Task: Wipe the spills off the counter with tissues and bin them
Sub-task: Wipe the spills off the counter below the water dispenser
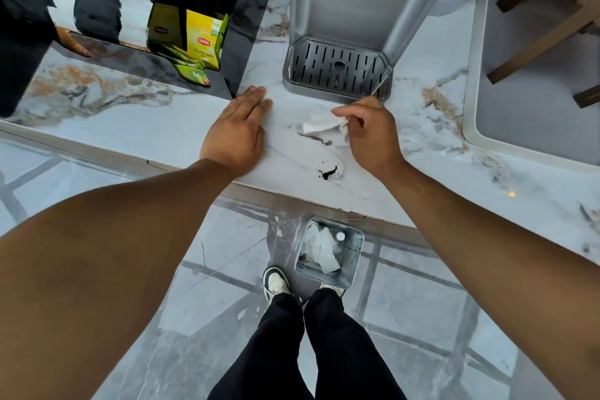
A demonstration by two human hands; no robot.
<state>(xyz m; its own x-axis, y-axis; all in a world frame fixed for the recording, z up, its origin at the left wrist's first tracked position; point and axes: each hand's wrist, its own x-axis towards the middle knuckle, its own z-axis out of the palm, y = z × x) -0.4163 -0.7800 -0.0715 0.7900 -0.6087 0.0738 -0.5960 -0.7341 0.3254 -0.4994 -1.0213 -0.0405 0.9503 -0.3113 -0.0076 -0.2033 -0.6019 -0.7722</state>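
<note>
My right hand (367, 133) pinches a crumpled white tissue (319, 125) and holds it on the white marble counter (146, 130), just in front of the drip tray. A dark, grainy spill (329, 171) lies on the counter near its front edge, a little below the tissue and apart from it. My left hand (238, 133) rests flat on the counter to the left, fingers together, holding nothing. On the floor below the counter edge stands a small square metal bin (352, 256) with several used white tissues (319, 250) inside.
A silver machine (350, 6) with a slotted drip tray (337, 70) stands behind my hands. A yellow Lipton tea box (203, 39) and other boxes sit at the back left. A sink (532, 101) lies to the right. My feet stand next to the bin.
</note>
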